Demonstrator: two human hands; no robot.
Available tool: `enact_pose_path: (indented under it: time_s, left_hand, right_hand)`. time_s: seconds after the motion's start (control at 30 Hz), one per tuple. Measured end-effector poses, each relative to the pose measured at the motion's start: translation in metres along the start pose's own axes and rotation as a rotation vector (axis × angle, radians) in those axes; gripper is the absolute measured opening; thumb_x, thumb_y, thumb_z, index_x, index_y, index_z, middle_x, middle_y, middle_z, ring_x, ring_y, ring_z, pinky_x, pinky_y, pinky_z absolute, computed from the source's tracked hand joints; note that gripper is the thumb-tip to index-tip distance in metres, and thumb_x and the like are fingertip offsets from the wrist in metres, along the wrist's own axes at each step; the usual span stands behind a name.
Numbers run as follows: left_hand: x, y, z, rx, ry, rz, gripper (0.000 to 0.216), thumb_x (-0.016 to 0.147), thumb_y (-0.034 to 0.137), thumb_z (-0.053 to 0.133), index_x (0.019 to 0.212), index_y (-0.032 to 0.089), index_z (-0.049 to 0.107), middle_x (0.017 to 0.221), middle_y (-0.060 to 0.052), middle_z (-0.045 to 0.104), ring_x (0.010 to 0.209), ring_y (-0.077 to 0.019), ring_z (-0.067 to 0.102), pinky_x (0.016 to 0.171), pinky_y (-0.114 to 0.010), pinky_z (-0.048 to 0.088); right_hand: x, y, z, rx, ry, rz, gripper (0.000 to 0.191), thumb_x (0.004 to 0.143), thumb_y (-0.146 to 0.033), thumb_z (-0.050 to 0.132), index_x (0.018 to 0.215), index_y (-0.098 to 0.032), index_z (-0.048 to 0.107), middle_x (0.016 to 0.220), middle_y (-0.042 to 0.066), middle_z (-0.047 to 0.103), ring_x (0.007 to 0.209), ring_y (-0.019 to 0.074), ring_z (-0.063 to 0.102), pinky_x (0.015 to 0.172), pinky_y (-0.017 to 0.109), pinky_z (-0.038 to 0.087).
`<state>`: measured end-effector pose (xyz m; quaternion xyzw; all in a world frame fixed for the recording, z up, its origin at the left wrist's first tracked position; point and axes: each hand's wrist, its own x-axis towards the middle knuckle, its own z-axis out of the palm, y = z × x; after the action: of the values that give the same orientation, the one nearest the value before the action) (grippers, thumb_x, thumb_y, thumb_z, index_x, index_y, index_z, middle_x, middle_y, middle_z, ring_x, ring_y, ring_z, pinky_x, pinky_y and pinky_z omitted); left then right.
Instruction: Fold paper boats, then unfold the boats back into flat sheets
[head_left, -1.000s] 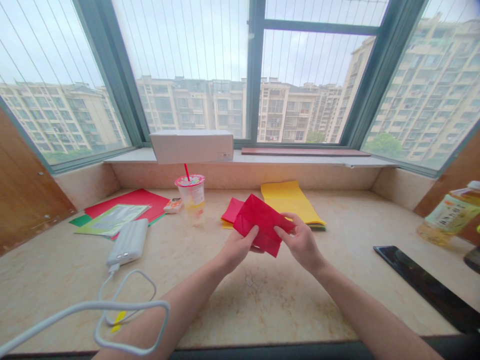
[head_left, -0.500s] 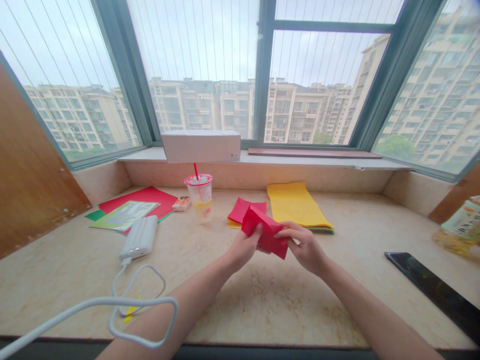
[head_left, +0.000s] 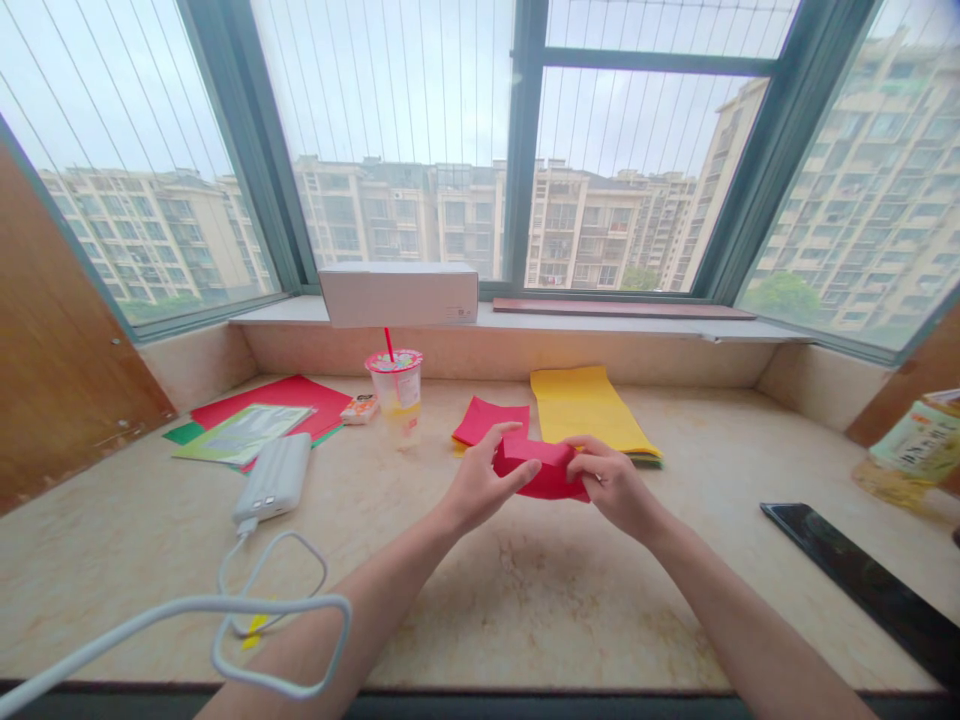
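A folded piece of red paper (head_left: pixel 541 470) is held between my two hands, above the middle of the stone counter. My left hand (head_left: pixel 486 478) grips its left end, thumb across the near face and fingers behind. At its right end, my right hand (head_left: pixel 606 482) pinches the edge between thumb and fingers. Just behind the hands lies a red paper square (head_left: pixel 491 420), with a bit of yellow showing under it. Yellow paper sheets (head_left: pixel 592 410) rest in a stack to the right of that, with green at the bottom edge.
On the left are a white power bank (head_left: pixel 274 480) with a looping cable (head_left: pixel 281 602), a packet (head_left: pixel 244 430) over red paper (head_left: pixel 311 400), and a small box (head_left: pixel 359 409). A drink cup (head_left: pixel 396 385) stands behind. At right lie a black phone-like slab (head_left: pixel 855 580) and a bottle (head_left: pixel 911 450).
The red paper has turned from tilted to nearly level, with its long fold now running between both hands. My left fingers have moved up behind its left end.
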<state>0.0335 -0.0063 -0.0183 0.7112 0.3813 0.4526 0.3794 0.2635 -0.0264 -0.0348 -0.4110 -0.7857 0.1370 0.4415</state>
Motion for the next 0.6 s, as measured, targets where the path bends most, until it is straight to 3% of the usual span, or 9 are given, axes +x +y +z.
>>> enact_pose_path:
  time_s: [0.07, 0.17, 0.23, 0.33, 0.47, 0.6]
  left_hand:
    - [0.001, -0.005, 0.002, 0.015, -0.05, -0.011, 0.048, 0.078, 0.037, 0.071, 0.12, 0.017, 0.06, 0.094, -0.006, 0.067, 0.081, -0.0197, 0.063, 0.07, -0.028, 0.05]
    - [0.004, -0.011, 0.005, -0.091, -0.076, -0.031, 0.027, 0.081, 0.037, 0.066, 0.094, 0.014, 0.064, 0.082, -0.005, 0.065, 0.073, -0.0174, 0.061, 0.062, -0.025, 0.048]
    - [0.006, -0.012, 0.006, -0.184, -0.09, -0.056, 0.028, 0.083, 0.042, 0.064, 0.084, 0.013, 0.063, 0.075, -0.004, 0.064, 0.068, -0.016, 0.06, 0.059, -0.024, 0.046]
    - [0.007, -0.011, 0.008, -0.316, -0.112, -0.11, 0.031, 0.082, 0.043, 0.065, 0.093, 0.013, 0.064, 0.078, -0.004, 0.066, 0.066, -0.0157, 0.062, 0.059, -0.025, 0.048]
    - [0.006, -0.007, 0.009, -0.459, -0.106, -0.123, 0.036, 0.084, 0.041, 0.063, 0.112, 0.018, 0.056, 0.088, -0.005, 0.067, 0.066, -0.0153, 0.064, 0.059, -0.027, 0.052]
    - [0.005, -0.005, 0.008, -0.495, -0.169, -0.085, 0.028, 0.087, 0.037, 0.059, 0.11, 0.022, 0.054, 0.09, -0.003, 0.065, 0.064, -0.0136, 0.062, 0.056, -0.026, 0.052]
  right_hand:
    - [0.0, -0.001, -0.001, 0.012, -0.003, -0.001, 0.029, 0.075, -0.005, 0.045, 0.068, -0.021, 0.068, 0.111, 0.008, 0.065, 0.099, 0.022, 0.063, 0.087, 0.035, 0.049]
    - [0.001, -0.002, -0.002, 0.034, 0.049, 0.051, 0.028, 0.074, -0.005, 0.043, 0.066, -0.021, 0.065, 0.111, 0.008, 0.065, 0.105, 0.0227, 0.061, 0.091, 0.037, 0.046]
    - [0.003, -0.004, -0.002, 0.074, 0.093, 0.104, 0.027, 0.074, -0.006, 0.043, 0.065, -0.021, 0.063, 0.112, 0.008, 0.065, 0.108, 0.023, 0.06, 0.094, 0.038, 0.045]
    - [0.005, -0.006, -0.004, 0.162, 0.137, 0.191, 0.024, 0.075, -0.011, 0.044, 0.064, -0.021, 0.062, 0.114, 0.008, 0.066, 0.11, 0.0233, 0.06, 0.095, 0.038, 0.044]
    - [0.007, -0.007, -0.008, 0.362, 0.156, 0.354, 0.02, 0.079, -0.02, 0.047, 0.067, -0.021, 0.063, 0.121, 0.007, 0.065, 0.104, 0.024, 0.063, 0.081, 0.035, 0.05]
    - [0.006, -0.006, -0.011, 0.484, 0.18, 0.414, 0.016, 0.081, -0.024, 0.051, 0.068, -0.021, 0.061, 0.129, 0.005, 0.063, 0.102, 0.0247, 0.064, 0.073, 0.033, 0.051]
